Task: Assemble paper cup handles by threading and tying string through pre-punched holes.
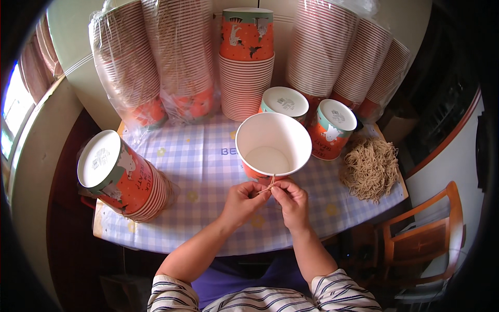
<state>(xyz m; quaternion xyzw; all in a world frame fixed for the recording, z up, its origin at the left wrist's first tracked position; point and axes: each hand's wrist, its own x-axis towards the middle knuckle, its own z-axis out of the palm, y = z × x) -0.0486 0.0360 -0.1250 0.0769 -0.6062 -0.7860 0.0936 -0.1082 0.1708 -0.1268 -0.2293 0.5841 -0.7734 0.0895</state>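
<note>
Checkered cloth point(187, 221) leaves room either side as left hand point(243, 199) and right hand point(290, 202) pinch string point(273, 180) at the bucket's point(273, 140) near rim.

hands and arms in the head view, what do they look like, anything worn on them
Both the left hand and right hand are bare, without gloves; no watch or bracelet shows. The forearms are uncovered up to loose, off-white sleeves with dark stripes, ending around the elbows.

- String point(273, 180) between the hands point(293, 202): knot or loop, I can't tell
- Open cup point(278, 135): lower front hidden behind them
- Wrapped stack point(179, 57): top cut off above
</note>
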